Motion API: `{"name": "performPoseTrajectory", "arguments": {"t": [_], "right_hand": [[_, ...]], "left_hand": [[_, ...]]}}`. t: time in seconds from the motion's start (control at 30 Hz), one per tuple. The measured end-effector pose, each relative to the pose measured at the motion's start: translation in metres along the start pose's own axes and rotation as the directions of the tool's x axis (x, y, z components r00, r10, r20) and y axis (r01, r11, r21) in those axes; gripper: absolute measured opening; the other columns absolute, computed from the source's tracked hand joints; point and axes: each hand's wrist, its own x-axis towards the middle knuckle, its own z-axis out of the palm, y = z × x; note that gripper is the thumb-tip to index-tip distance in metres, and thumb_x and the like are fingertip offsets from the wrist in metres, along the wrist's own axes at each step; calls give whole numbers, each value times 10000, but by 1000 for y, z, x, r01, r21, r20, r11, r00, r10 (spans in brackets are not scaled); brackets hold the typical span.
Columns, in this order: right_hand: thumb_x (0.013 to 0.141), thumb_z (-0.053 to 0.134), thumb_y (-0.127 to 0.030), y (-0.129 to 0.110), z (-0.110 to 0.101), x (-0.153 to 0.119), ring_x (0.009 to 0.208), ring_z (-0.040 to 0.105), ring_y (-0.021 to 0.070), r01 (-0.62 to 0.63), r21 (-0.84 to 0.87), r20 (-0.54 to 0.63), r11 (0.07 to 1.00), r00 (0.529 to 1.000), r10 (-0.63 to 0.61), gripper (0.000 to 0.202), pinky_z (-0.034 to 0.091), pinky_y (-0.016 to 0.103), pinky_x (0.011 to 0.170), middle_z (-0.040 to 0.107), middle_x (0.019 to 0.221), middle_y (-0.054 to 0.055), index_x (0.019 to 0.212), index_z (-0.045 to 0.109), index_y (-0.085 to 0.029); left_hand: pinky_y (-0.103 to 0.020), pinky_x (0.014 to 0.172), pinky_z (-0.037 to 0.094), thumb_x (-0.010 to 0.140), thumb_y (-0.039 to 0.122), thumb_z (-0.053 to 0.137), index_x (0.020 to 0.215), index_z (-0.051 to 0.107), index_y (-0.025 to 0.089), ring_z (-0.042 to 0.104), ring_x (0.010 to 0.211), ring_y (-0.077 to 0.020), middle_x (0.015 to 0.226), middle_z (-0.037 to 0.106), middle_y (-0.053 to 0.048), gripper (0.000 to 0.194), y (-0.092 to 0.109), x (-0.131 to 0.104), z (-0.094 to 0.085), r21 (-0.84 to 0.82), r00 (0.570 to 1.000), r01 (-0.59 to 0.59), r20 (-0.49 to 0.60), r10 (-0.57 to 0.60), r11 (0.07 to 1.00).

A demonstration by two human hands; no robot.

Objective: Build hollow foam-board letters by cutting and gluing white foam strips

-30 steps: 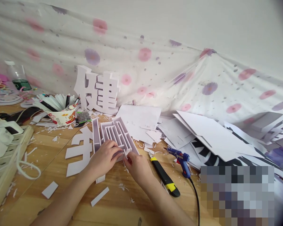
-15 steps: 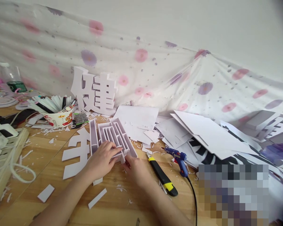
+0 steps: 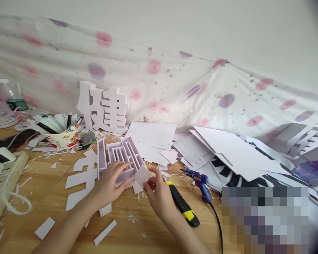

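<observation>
A white foam-board structure of thin upright walls (image 3: pixel 102 158) with narrow channels lies on the table in front of me. My left hand (image 3: pixel 112 183) is over its near end, thumb and fingers apart. Just right of it, my right hand (image 3: pixel 159 192) pinches a small white foam-board piece (image 3: pixel 142 175) between thumb and fingers, tilted near the structure's lower right corner. A flat white cut-out shape (image 3: pixel 81 180) lies left of the structure, partly hidden by my left forearm. The yellow-and-black utility knife (image 3: pixel 181 203) is beside my right hand.
A blue glue gun (image 3: pixel 200 181) with a black cord lies to the right. White sheets (image 3: pixel 228 151) are piled behind it. A standing white character (image 3: pixel 103 107) leans by the curtain. A paper bowl (image 3: pixel 62 139) holds pens and strips. Scraps litter the wooden table (image 3: pixel 132 233).
My right hand has lifted away from the structure's near corner and now shows the small foam-board piece in its pinch. My left hand's fingers have spread. The view has tilted up slightly.
</observation>
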Motion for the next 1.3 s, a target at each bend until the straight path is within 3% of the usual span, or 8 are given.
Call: {"name": "performPoseTrajectory", "arguments": {"t": [0.23, 0.37, 0.5, 0.7, 0.93, 1.07, 1.17, 1.3], "right_hand": [[789, 562, -369, 17, -32, -1, 568, 563, 132, -115, 476, 241, 872, 971, -4, 347, 440, 259, 570, 577, 644, -53, 1036, 356, -239], [798, 544, -434, 30, -70, -7, 592, 538, 140, -96, 63, 117, 993, 989, 88, 291, 408, 259, 560, 571, 671, -23, 969, 460, -214], [807, 551, -375, 44, -98, -19, 668, 522, 147, -52, -344, 21, 937, 998, 63, 173, 394, 268, 619, 580, 772, 1, 850, 536, -209], [883, 420, -463, 50, -92, -17, 609, 493, 125, -24, 66, 149, 997, 989, 14, 289, 387, 232, 548, 529, 674, -14, 807, 531, -207], [728, 570, -611, 60, -80, 1, 394, 390, 68, -247, 577, 254, 779, 960, 116, 426, 328, 192, 396, 493, 527, -60, 798, 484, -200], [705, 609, -584, 67, -82, 0, 343, 300, 43, -299, 522, 327, 799, 935, 137, 410, 231, 176, 349, 416, 439, -87, 699, 498, -189], [752, 494, -633, 69, -91, -2, 336, 327, 66, -302, 442, 211, 845, 950, 229, 439, 265, 199, 351, 429, 437, -73, 673, 474, -201], [829, 481, -482, 69, -107, -13, 536, 505, 125, -142, -64, 61, 988, 987, 146, 317, 367, 240, 521, 550, 589, -18, 685, 515, -202]], "left_hand": [[-263, 563, 456, 873, 444, 415, 1101, 458, 246, 564, 587, -144, 731, 585, 19, 305, 45, 15, 29, -323, 948, 312, 159, -274, 893], [-245, 475, 410, 865, 490, 390, 918, 452, 228, 480, 465, -111, 680, 539, 38, 274, 57, 18, 61, -516, 914, 405, 203, -351, 755], [-233, 480, 417, 816, 484, 489, 911, 485, 219, 517, 566, -131, 749, 565, 9, 281, 61, 20, 82, -641, 909, 407, 217, -355, 651], [-197, 434, 337, 674, 445, 675, 795, 594, 178, 431, 499, -90, 642, 528, 28, 304, 69, 31, 101, -695, 885, 463, 333, -325, 550], [-200, 458, 404, 739, 595, 556, 795, 576, 167, 467, 535, -100, 605, 506, 18, 433, 81, 37, 111, -859, 863, 449, 347, -367, 244], [-158, 291, 248, 696, 603, 600, 742, 526, 176, 346, 342, -52, 475, 456, 63, 436, 80, 33, 111, -739, 793, 600, 501, -346, 306], [-145, 271, 248, 672, 559, 655, 756, 515, 180, 324, 307, -43, 429, 424, 90, 412, 82, 31, 110, -725, 775, 624, 524, -354, 291], [-133, 313, 314, 701, 511, 663, 820, 529, 179, 386, 376, -52, 456, 431, 87, 377, 83, 30, 105, -812, 789, 571, 503, -354, 119]]}}
